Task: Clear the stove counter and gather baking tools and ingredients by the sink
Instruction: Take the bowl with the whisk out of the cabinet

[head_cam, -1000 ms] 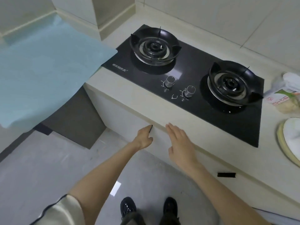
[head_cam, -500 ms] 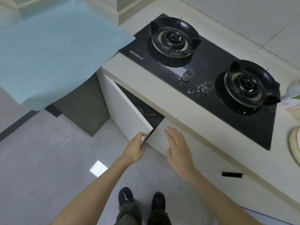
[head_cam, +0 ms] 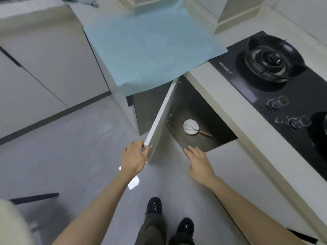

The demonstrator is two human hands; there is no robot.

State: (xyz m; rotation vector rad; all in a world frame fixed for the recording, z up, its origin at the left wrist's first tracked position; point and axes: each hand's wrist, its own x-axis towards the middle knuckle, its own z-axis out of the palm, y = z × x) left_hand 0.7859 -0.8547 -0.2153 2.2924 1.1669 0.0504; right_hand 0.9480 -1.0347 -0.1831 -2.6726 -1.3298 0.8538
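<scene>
Looking down from head height at a kitchen floor [head_cam: 70, 156] and a cabinet under a stove. At far left, pale cupboard fronts [head_cam: 44, 68] line the wall. A light blue sheet [head_cam: 150, 48] covers the tabletop in the corner and overhangs its edge. Below it, the white cabinet door [head_cam: 159, 121] stands swung wide open. The left hand [head_cam: 134, 157] has its grip closed around the door's free lower corner, fingers wrapped over the edge. Inside the dark cabinet, on its floor, sits 1 small white bowl [head_cam: 191, 127] with a wire whisk [head_cam: 197, 129] lying across it, wooden handle pointing right. The right hand [head_cam: 200, 163] hovers just in front of the cabinet opening, grip open, fingers extended, holding nothing. At right, a black gas stove [head_cam: 261, 89] is set into the pale tabletop [head_cam: 230, 106], showing 1 full burner [head_cam: 272, 61] and 2 knobs [head_cam: 277, 102]. Black shoes [head_cam: 154, 206] show at the bottom.
</scene>
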